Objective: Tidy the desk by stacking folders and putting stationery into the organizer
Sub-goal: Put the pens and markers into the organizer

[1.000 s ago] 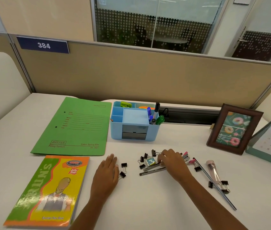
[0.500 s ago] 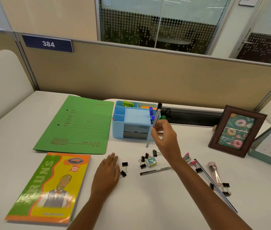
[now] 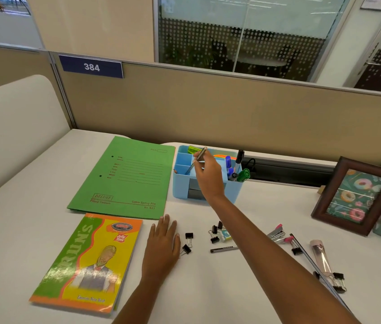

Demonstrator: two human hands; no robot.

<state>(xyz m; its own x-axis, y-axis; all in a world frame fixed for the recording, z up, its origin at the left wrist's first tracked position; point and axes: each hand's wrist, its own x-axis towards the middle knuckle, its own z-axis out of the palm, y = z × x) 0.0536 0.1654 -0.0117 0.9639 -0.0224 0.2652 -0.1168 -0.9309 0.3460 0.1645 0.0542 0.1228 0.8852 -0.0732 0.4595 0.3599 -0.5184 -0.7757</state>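
pen (image 3: 200, 155) in pinch of right hand (image 3: 208, 176) over blue organizer (image 3: 180, 188) (left hand (image 3: 161, 246) flat on desk (image 3: 208, 288))

"What's sitting on your counter (image 3: 231, 291)?"

"Green folder (image 3: 124, 181) at eleven o'clock, with the blue organizer (image 3: 181, 190) just beside it at twelve. Notebook (image 3: 86, 265) at eight, picture frame (image 3: 325, 206) at two."

"Loose bits?"

"Black pen (image 3: 223, 249) and binder clips (image 3: 214, 239) near the middle; stapler (image 3: 275, 235) and clear tube (image 3: 321, 256) toward four. Your left hand (image 3: 162, 244) lies flat at six, two clips beside it."
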